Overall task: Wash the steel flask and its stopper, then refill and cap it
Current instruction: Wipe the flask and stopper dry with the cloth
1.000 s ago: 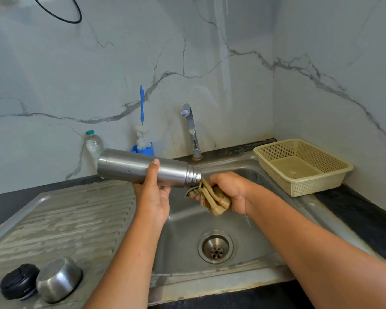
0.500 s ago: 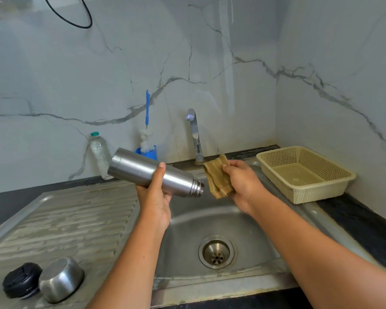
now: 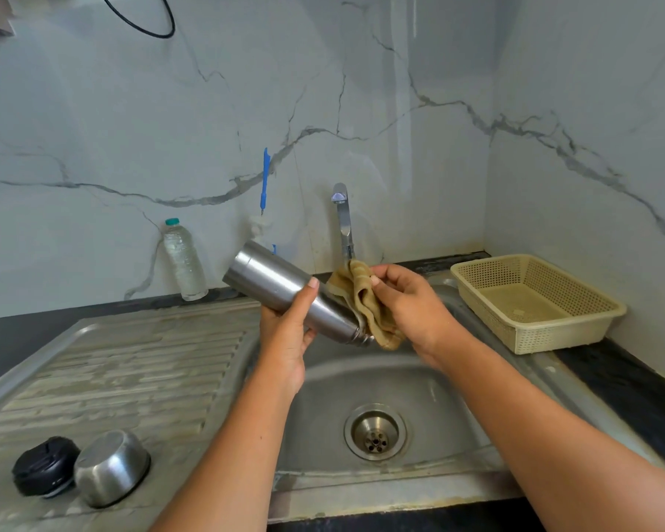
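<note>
Head view: left-hand grip (image 3: 288, 332) closes round tilted steel flask (image 3: 273, 282) over sink (image 3: 430, 382); right-hand grip (image 3: 411, 305) pinches tan cloth (image 3: 365, 301) against flask neck.

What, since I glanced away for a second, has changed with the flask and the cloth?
The left hand tipped the steel flask from near level to mouth-down toward the right. The right hand lifted the tan cloth from below the mouth and now holds it against the flask's neck. Both hands kept their holds; the black stopper and steel cup stayed on the drainboard.
</note>
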The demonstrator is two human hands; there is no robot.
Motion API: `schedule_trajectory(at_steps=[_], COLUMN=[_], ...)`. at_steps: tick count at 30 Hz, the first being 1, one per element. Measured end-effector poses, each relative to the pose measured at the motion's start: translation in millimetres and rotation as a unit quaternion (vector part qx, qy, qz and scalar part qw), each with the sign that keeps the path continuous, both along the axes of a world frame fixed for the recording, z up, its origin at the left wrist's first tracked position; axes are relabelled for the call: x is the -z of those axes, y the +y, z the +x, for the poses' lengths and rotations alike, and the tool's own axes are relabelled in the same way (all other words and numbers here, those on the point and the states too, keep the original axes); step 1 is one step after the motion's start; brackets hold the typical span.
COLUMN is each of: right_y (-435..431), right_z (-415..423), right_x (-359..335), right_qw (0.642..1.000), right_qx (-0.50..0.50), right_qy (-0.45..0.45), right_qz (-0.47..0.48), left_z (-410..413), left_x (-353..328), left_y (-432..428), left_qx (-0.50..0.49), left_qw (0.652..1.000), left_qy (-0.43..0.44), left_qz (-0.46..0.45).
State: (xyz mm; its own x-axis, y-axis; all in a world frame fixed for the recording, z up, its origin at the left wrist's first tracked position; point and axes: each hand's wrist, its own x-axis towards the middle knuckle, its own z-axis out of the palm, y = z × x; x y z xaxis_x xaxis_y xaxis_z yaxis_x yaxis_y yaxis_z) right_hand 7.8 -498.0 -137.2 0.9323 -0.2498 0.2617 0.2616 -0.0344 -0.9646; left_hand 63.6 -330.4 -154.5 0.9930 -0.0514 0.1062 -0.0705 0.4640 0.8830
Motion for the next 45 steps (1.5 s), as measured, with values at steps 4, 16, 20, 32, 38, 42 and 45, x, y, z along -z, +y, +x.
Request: schedule_trajectory(at_steps=[4, 16, 20, 32, 38, 42, 45], right_y=[0, -5, -2, 0, 22, 9, 5], right_z=[3, 2, 2, -1, 2, 9, 11], right_x=[1, 6, 8, 8, 17, 18, 21], right_qw=[0.999, 0.96, 0.962, 0.883, 0.817, 0.882, 0.89], right_qx=[0.045, 0.211, 0.126, -0.085, -0.059, -0.065, -0.062], right_qy=[0.001, -0.075, -0.047, 0.048, 0.052, 0.055, 0.045], right_qz=[0.016, -0.168, -0.236, -0.458, -0.571, -0.463, -0.45], left_z=[0, -2, -2, 3, 3, 1, 1], left_x=[1, 4, 6, 6, 6, 6, 7], left_y=[1, -3, -4, 1, 3, 1, -3], left_qx=[0.006, 0.04, 0.042, -0.022, -0.02, 0.046, 0.061], left_qw=[1.0, 0.996, 0.995, 0.999, 0.999, 0.996, 0.995], left_qy=[0.004, -0.023, -0.025, -0.004, 0.0, -0.019, -0.022], left_qz=[0.016, 0.074, 0.091, 0.049, 0.047, 0.074, 0.07])
